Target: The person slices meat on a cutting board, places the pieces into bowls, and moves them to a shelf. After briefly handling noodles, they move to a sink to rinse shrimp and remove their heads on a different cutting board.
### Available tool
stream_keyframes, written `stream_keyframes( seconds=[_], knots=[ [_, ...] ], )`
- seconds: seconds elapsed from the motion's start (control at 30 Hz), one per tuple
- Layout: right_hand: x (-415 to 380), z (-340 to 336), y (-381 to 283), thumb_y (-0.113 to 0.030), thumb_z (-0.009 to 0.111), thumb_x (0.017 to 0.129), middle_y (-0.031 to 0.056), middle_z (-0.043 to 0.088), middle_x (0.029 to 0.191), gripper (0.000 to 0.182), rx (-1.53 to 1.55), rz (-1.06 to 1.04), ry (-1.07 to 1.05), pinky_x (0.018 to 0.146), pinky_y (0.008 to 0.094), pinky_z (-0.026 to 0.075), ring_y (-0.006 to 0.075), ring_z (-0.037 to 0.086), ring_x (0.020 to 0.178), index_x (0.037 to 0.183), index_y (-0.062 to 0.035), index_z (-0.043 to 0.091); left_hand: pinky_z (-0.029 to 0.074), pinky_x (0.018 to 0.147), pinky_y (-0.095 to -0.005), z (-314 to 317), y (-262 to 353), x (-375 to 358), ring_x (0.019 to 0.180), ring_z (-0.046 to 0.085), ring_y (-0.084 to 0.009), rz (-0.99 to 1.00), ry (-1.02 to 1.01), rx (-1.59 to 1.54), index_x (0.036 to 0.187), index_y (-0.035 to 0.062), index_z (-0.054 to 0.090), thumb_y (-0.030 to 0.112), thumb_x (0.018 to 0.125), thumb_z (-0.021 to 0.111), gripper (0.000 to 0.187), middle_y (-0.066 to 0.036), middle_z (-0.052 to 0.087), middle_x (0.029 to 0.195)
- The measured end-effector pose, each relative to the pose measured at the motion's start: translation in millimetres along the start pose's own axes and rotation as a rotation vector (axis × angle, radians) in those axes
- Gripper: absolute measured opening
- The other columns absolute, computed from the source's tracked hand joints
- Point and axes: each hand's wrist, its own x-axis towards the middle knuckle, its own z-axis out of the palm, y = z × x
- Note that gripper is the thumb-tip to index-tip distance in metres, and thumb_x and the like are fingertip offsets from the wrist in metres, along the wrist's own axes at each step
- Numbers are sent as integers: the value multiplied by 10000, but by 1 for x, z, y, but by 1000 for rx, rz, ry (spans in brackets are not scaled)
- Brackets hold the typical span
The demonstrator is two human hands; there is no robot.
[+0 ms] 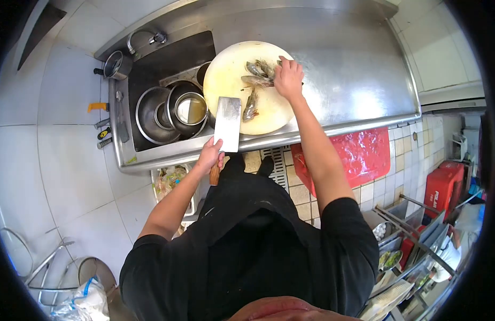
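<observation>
My left hand [210,155] grips the wooden handle of a broad cleaver [227,123]. Its blade lies flat over the near edge of a round pale cutting board [226,75]. My right hand [288,79] rests fingers-down at the board's far right, on a small heap of grey prawns [256,68]. One more prawn [250,109] lies apart near the board's middle, just right of the blade. The board sits on a steel counter [354,69], partly overhanging the sink.
Left of the board, a sink [151,64] holds nested steel bowls [172,112], one with brownish liquid. A small pot [116,64] and a faucet [146,36] stand behind it. Under the counter hang a red plastic bag [365,152] and a red crate [442,187]. A rack of dishes [397,251] stands at lower right.
</observation>
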Motion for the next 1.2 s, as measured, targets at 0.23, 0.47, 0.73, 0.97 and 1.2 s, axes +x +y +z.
stream_keyframes(
  seconds=[0.23,0.47,0.73,0.97,1.2],
  knots=[
    [-47,-15,-74,-857,572,742,287,423,1438,1176,-231,74,-462,1066,587,316,416,415,1317,1600,-106,283,420,342,-321,20,12,12,388,438,-128,21,-43,54,1238,134,506,294,1099,442,221,-13,450,599],
    [-92,15,-88,-591,650,853,323,378,1441,1062,-291,166,-297,1024,578,338,457,402,1274,1632,-105,116,510,916,-545,-22,124,2,933,638,-545,559,357,1106,1493,103,410,225,1011,487,503,-315,641,882],
    [-106,18,-45,-173,557,929,247,517,1213,597,-302,146,-278,895,456,495,365,550,1053,1459,19,361,458,1007,-513,30,126,70,1162,520,-474,488,372,1558,1581,75,311,104,923,508,687,-325,494,1257],
    [-110,1,-35,-81,637,840,264,555,1129,476,-265,184,-303,851,461,547,380,609,999,1248,107,479,395,1115,-522,71,186,133,1320,456,-394,1319,115,1820,1478,150,441,53,735,724,800,-176,449,1439],
    [-84,-23,-11,-125,632,827,380,624,1052,399,112,429,-272,885,499,546,504,654,959,1103,150,548,477,1021,-504,107,212,153,1258,503,-345,1000,-240,2086,1444,255,475,59,733,713,775,-104,510,1334]
  ],
)
